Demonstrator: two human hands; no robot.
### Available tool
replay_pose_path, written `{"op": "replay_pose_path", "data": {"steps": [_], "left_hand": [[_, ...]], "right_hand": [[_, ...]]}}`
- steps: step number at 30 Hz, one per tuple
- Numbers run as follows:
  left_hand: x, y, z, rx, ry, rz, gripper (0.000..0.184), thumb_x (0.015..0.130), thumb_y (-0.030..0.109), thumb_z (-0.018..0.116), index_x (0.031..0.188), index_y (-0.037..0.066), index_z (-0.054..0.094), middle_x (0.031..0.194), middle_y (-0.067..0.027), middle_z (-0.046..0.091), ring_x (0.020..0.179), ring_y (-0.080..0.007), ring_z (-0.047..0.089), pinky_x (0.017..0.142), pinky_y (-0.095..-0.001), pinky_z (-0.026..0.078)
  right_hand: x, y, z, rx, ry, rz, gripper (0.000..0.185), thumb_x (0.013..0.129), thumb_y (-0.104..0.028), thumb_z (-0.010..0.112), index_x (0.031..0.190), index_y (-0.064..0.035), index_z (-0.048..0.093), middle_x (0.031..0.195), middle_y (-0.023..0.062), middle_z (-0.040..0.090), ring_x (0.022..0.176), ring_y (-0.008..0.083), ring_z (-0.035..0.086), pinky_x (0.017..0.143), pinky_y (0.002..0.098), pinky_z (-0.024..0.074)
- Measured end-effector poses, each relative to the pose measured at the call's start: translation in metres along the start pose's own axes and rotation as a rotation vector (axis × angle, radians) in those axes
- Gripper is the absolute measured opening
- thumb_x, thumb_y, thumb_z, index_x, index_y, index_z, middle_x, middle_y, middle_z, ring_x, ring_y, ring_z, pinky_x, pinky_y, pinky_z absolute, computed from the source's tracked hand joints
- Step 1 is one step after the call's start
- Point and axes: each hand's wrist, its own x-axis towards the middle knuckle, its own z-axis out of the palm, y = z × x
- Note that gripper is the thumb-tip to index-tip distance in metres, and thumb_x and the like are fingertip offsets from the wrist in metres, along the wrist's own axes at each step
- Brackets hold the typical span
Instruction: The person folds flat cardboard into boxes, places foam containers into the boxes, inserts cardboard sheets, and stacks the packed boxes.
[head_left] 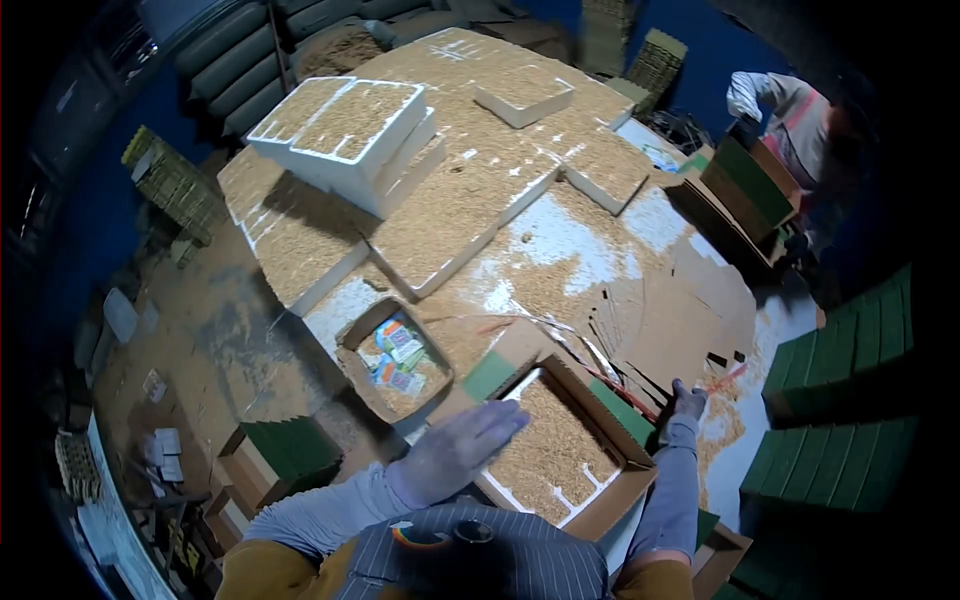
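An open cardboard box [622, 487] with raised flaps stands right in front of me. In it sits a white foam tray [512, 395] filled level with sawdust-like shavings [560, 450]. My left hand [465, 450], gloved, lies flat with fingers stretched out over the tray's left edge. To the right of the box, my gloved right hand [688, 402] pinches the near corner of a flat cardboard sheet [668, 325]; its fingers are partly hidden. A red and white strap [608, 365] runs between box and sheets. Left of the box is a smaller carton [440, 385] with colourful packets [400, 345].
Shavings-filled foam trays [440, 230] cover the table, with a taller stack [350, 125] at the back left. A co-worker [800, 130] handles a carton [740, 205] at right. Green cartons [840, 400] are piled at right; another open carton [285, 450] stands lower left.
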Motion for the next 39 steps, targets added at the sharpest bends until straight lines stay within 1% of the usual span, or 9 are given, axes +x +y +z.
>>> {"op": "replay_pose_path", "data": {"steps": [6,10,12,20,22,23,26,32,39], "left_hand": [[-0.054,-0.151,-0.025,0.578,0.099,-0.503,0.037,0.075,0.025,0.075,0.107,0.010,0.062,0.103,-0.0128,0.062,0.098,-0.0300,0.059,0.088,-0.0439,0.046],[-0.062,-0.196,-0.026,0.619,-0.139,-0.430,0.033,0.074,0.030,0.074,0.099,0.011,0.066,0.103,-0.0130,0.063,0.098,-0.0304,0.059,0.088,-0.0427,0.046],[-0.056,-0.203,-0.037,0.255,-0.353,-0.761,0.028,0.078,0.032,0.072,0.098,0.012,0.071,0.110,-0.0145,0.061,0.099,-0.0319,0.059,0.088,-0.0428,0.047],[-0.029,-0.132,-0.078,0.122,0.254,-0.387,0.019,0.080,0.013,0.071,0.098,0.007,0.073,0.096,-0.0131,0.067,0.100,-0.0322,0.062,0.088,-0.0411,0.049],[-0.007,-0.102,-0.068,0.154,0.353,-0.096,0.016,0.073,0.008,0.074,0.089,0.009,0.072,0.090,-0.0096,0.067,0.104,-0.0323,0.061,0.095,-0.0448,0.047],[0.015,-0.059,-0.046,0.160,0.246,0.197,0.024,0.071,0.009,0.076,0.093,0.012,0.069,0.089,-0.0074,0.065,0.111,-0.0326,0.057,0.101,-0.0508,0.043],[0.019,-0.021,-0.013,0.320,-0.225,0.341,0.024,0.081,0.012,0.064,0.105,0.014,0.065,0.110,-0.0059,0.060,0.123,-0.0319,0.050,0.113,-0.0531,0.029],[0.035,0.003,-0.054,0.149,-0.047,0.261,0.018,0.077,0.006,0.064,0.095,0.008,0.061,0.100,-0.0109,0.056,0.100,-0.0313,0.054,0.094,-0.0441,0.042],[0.046,-0.025,0.053,0.458,-0.783,0.303,0.020,0.089,0.016,0.057,0.107,0.010,0.063,0.109,-0.0114,0.061,0.108,-0.0290,0.059,0.094,-0.0420,0.045]], "right_hand": [[-0.015,0.005,-0.087,0.574,-0.077,-0.022,0.018,0.095,-0.019,0.063,0.102,-0.0025,0.062,0.090,0.0037,0.064,0.080,0.0163,0.060,0.072,0.0279,0.0482],[-0.109,-0.045,-0.151,0.445,-0.072,-0.282,0.025,0.100,-0.021,0.056,0.115,-0.0014,0.058,0.101,0.0036,0.062,0.091,0.0105,0.058,0.075,0.0233,0.0453],[-0.134,-0.032,-0.184,0.348,-0.089,-0.279,0.030,0.099,-0.024,0.057,0.116,0.0006,0.058,0.102,0.0051,0.061,0.094,0.0125,0.058,0.082,0.0274,0.0449],[-0.266,-0.077,-0.218,0.073,0.286,-0.338,0.031,0.101,-0.025,0.054,0.117,0.0022,0.058,0.105,0.0138,0.062,0.094,0.0195,0.061,0.078,0.0317,0.0485],[-0.275,-0.060,-0.218,-0.598,0.501,-0.890,0.030,0.087,-0.005,0.067,0.114,0.0043,0.058,0.100,0.0172,0.063,0.092,0.0322,0.064,0.079,0.0396,0.0514],[-0.307,-0.085,-0.190,-0.198,0.503,-0.831,0.023,0.088,-0.004,0.064,0.111,0.0002,0.062,0.105,0.0157,0.064,0.098,0.0306,0.062,0.085,0.0390,0.0494],[-0.347,-0.146,-0.163,-0.560,0.140,-1.207,0.034,0.071,-0.001,0.067,0.104,-0.0063,0.063,0.089,0.0101,0.058,0.093,0.0312,0.059,0.087,0.0479,0.0480],[-0.371,-0.112,-0.135,-0.887,-0.749,-1.182,0.009,0.080,-0.017,0.057,0.087,-0.0146,0.062,0.084,0.0017,0.059,0.087,0.0223,0.058,0.076,0.0359,0.0473],[-0.357,-0.132,-0.131,-0.968,-0.779,-1.090,0.009,0.084,-0.019,0.061,0.087,-0.0160,0.069,0.087,0.0021,0.066,0.096,0.0207,0.063,0.083,0.0353,0.0477]]}}
